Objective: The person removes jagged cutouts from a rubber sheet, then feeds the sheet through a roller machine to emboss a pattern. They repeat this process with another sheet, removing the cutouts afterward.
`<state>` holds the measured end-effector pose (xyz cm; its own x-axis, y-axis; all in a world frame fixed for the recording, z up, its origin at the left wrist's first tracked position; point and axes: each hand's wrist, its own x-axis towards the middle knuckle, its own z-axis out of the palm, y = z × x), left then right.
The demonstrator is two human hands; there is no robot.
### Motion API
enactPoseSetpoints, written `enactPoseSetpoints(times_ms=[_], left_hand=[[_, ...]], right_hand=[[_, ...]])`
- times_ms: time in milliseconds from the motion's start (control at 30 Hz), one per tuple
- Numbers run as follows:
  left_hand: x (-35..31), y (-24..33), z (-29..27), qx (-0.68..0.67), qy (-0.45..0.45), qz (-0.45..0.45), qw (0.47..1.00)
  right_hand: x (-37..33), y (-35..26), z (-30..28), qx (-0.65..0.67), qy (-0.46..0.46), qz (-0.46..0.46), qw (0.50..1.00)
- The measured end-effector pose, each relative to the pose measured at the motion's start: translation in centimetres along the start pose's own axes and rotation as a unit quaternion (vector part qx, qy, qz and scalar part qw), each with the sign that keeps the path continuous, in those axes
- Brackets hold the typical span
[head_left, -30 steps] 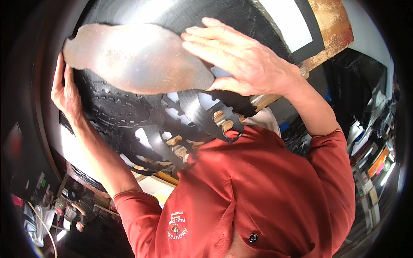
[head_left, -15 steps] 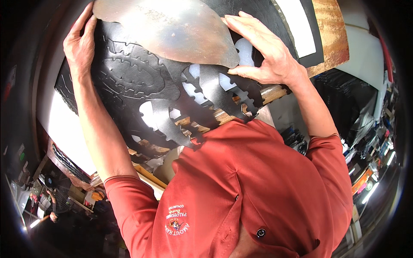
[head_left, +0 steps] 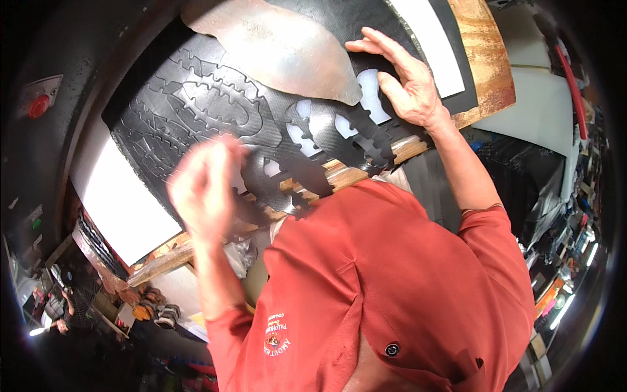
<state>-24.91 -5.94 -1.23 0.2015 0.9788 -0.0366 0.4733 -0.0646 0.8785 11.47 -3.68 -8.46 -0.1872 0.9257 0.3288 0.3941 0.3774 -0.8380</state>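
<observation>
A black textured rubber-like sheet [head_left: 157, 59] spreads out in front of me, with sole-shaped cut outlines [head_left: 215, 104] at its left. Toothed strips [head_left: 320, 124] and open gaps run along its near edge. On top lies a curved, shiny metal plate [head_left: 281, 55]. My left hand [head_left: 206, 186], smeared by motion, is over the near left part of the sheet; whether it holds anything is unclear. My right hand [head_left: 408, 91] is open beside the plate's right end, fingers apart and holding nothing.
White board [head_left: 124, 209] shows under the sheet at left, and a white strip [head_left: 431, 49] at right. A wooden board [head_left: 483, 52] sticks out beyond it. A red push button [head_left: 39, 106] is on the dark panel at far left. Black stacked sheets [head_left: 522, 176] stand at right.
My left hand has left the metal plate's left end and moved down toward me. My right hand has let go of its right end. The near left sheet edge now lies flatter.
</observation>
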Motion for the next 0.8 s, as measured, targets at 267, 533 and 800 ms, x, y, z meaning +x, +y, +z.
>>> enactPoseSetpoints(times_ms=[267,533,800], left_hand=[[-7.1,-2.1,10.9,0.144,0.087,0.234,0.957],[-7.4,-2.4,11.6,0.208,0.155,0.262,0.929],[-7.7,-2.6,12.1,0.234,0.199,0.254,0.917]], right_hand=[[0.3,0.1,0.1,-0.019,0.026,-0.001,0.999],[0.3,-0.6,-0.7,0.049,0.2,0.052,0.977],[1.4,-6.7,-7.4,-0.062,0.271,-0.097,0.956]])
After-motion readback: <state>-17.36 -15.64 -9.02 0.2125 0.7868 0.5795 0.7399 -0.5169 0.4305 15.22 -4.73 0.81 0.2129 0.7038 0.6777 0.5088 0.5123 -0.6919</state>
